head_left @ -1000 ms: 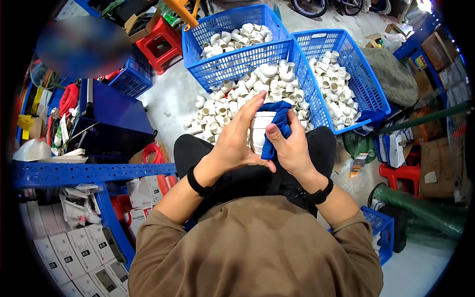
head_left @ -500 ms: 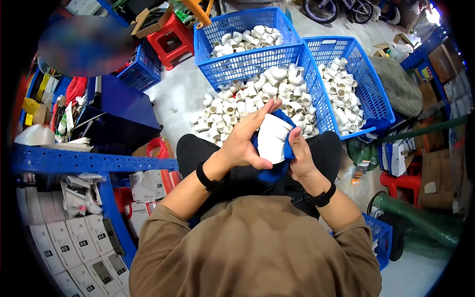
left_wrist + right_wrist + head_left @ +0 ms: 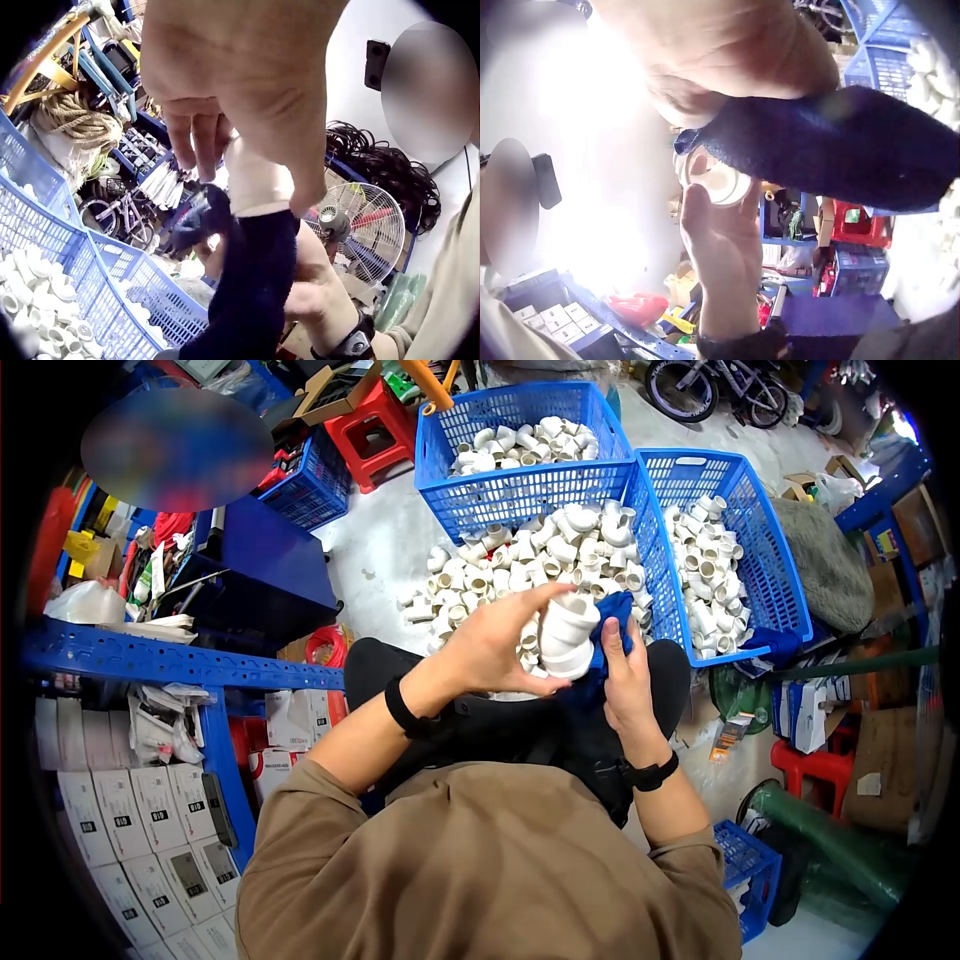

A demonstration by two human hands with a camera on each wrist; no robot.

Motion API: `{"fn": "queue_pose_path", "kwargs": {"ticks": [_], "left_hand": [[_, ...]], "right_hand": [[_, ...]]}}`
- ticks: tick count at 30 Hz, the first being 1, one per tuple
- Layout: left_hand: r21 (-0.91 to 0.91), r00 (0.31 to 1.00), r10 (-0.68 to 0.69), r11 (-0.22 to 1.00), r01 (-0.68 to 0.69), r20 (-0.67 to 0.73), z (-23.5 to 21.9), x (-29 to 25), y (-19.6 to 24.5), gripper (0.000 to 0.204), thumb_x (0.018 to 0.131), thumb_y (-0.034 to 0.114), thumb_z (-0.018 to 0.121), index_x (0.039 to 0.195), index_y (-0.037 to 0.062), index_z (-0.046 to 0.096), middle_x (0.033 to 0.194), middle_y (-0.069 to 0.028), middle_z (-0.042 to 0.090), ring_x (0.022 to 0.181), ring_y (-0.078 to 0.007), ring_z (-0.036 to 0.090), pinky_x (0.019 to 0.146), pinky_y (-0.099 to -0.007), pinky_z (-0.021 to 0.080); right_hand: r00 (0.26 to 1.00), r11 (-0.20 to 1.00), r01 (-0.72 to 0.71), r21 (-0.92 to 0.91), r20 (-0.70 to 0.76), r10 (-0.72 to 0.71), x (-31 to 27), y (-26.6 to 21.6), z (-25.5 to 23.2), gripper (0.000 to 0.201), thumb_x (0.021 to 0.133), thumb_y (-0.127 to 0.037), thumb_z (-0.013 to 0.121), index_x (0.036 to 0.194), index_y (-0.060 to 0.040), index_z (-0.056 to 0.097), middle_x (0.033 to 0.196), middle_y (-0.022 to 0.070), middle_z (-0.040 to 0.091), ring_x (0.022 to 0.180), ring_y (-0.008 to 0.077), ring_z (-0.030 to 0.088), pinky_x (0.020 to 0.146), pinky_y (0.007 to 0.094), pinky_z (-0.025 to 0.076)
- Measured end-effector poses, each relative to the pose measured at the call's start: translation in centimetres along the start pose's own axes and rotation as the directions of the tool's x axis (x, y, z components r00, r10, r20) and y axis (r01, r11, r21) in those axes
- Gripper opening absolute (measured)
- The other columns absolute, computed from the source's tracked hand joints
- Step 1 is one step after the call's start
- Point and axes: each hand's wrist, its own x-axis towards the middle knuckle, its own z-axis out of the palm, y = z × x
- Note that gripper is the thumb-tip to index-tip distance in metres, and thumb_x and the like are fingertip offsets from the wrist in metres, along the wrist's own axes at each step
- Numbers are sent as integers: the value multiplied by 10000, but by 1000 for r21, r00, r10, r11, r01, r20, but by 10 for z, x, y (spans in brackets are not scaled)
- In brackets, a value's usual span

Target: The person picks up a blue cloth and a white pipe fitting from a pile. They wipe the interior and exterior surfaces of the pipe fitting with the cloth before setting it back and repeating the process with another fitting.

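Note:
My left hand (image 3: 490,645) holds a white plastic pipe elbow (image 3: 567,640) over my lap, its thumb at the lower end and fingers at the upper. The elbow's open end faces up and away from me. On its right side, my right hand (image 3: 628,685) grips a dark blue cloth (image 3: 610,630) that lies against the fitting. In the left wrist view the cloth (image 3: 251,285) hangs below the elbow (image 3: 259,180). The right wrist view looks into the elbow's round opening (image 3: 724,184), with the left thumb beside it and the cloth (image 3: 840,150) trailing away.
A pile of white pipe fittings (image 3: 465,585) lies on the floor ahead. Two blue crates of fittings, one at the back (image 3: 530,485) and one at the right (image 3: 780,575), border it. A blue metal shelf beam (image 3: 180,655) runs close by my left arm.
The elbow has turned in my left hand so its open end now points up. The cloth and right hand have shifted to its right side, uncovering more of it. The head view has swung slightly.

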Motion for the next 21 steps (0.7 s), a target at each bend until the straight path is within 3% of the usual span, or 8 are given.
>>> {"fn": "queue_pose_path", "kwargs": {"ticks": [2, 4, 8, 10, 13, 15, 17, 21], "left_hand": [[-119, 993, -26, 993, 12, -119, -1, 12, 0, 1059, 622, 244, 941, 1473, -16, 366, 1363, -201, 594, 1223, -290, 619, 988, -368, 499], [-168, 989, -86, 984, 65, -120, -8, 28, -1, 1082, 621, 250, 954, 1484, -5, 355, 1369, -208, 588, 1241, -283, 608, 1039, -383, 470], [-238, 990, -133, 964, 120, -40, -9, 44, -11, 1066, 627, 268, 961, 1483, 27, 374, 1384, -187, 584, 1234, -270, 609, 1046, -389, 470], [-265, 984, -179, 948, 176, 9, -7, 43, -13, 1015, 646, 241, 952, 1470, 41, 396, 1404, -156, 571, 1224, -256, 609, 1035, -379, 477], [-490, 948, -317, 829, 270, -14, -1, 31, -21, 948, 666, 200, 941, 1434, 40, 408, 1418, -133, 545, 1238, -225, 585, 1038, -371, 471], [-459, 927, -372, 833, 309, -51, -1, 19, -35, 939, 661, 174, 943, 1418, 35, 406, 1394, -140, 556, 1218, -223, 595, 1027, -373, 481], [-502, 902, -409, 814, 291, -140, 2, 8, -55, 873, 659, 218, 933, 1365, 32, 454, 1220, -153, 655, 1103, -247, 674, 964, -365, 522], [-592, 834, -550, 686, 423, -41, -8, -13, -102, 1101, 669, 171, 944, 1528, 58, 265, 1502, -184, 456, 1278, -258, 551, 1048, -384, 466]], "right_hand": [[990, 994, -29, -102, 134, 43, 11, 3, -23, 572, 1003, -409, 615, 1386, -27, 429, 1130, 63, 631, 972, 113, 577, 902, 256, 447], [955, 948, 94, -305, 296, 0, 17, -6, -34, 705, 995, -407, 618, 1489, -32, 283, 1190, 132, 632, 1079, 173, 598, 952, 301, 452], [896, 937, 181, -297, 444, -32, 26, -15, -32, 751, 981, -526, 590, 1408, 72, 437, 1135, 230, 656, 1077, 235, 628, 965, 325, 452], [906, 926, 179, -333, 422, -24, 36, -3, -33, 778, 968, -547, 598, 1398, 82, 444, 1135, 222, 655, 1072, 233, 626, 954, 321, 457], [906, 937, 142, -319, 424, 7, 49, -5, -16, 809, 942, -563, 625, 1368, 105, 461, 1133, 185, 658, 1054, 208, 624, 923, 307, 472], [883, 951, 110, -287, 467, 39, 56, -6, -2, 741, 947, -498, 641, 1364, 92, 473, 1127, 168, 664, 1037, 186, 627, 910, 308, 480], [882, 936, 109, -334, 467, 64, 64, 0, 14, 634, 948, -448, 655, 1309, 57, 524, 1080, 143, 676, 1009, 164, 634, 881, 297, 488], [902, 883, -34, -469, 365, 229, 100, 23, 46, 469, 950, -390, 648, 1100, 53, 624, 919, 90, 674, 855, 122, 601, 747, 271, 467]]}}
